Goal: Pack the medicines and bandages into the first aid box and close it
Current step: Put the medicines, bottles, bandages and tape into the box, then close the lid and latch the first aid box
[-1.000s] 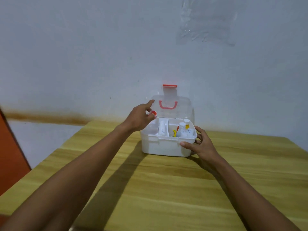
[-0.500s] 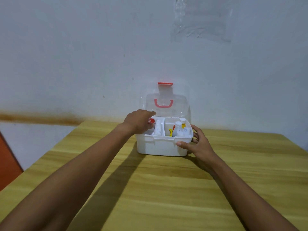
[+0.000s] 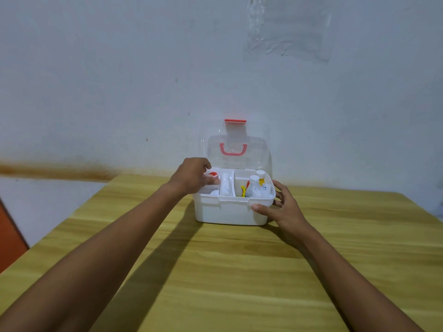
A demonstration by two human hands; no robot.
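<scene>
A white first aid box stands near the far edge of the wooden table, its clear lid with pink handle and latch raised upright against the wall. Inside, a white tray holds a bandage roll; bottles with white and yellow caps fill the right section. My left hand reaches into the left compartment, fingers curled around a small red-and-white item. My right hand grips the box's right front corner, thumb on the front wall.
The wooden table stretches toward me with both forearms over it. A pale wall with a brown stain band rises directly behind the box. An orange surface shows at the left edge.
My left hand has come down from the lid's edge into the left compartment with the red-and-white item. The right hand has stayed on the box corner.
</scene>
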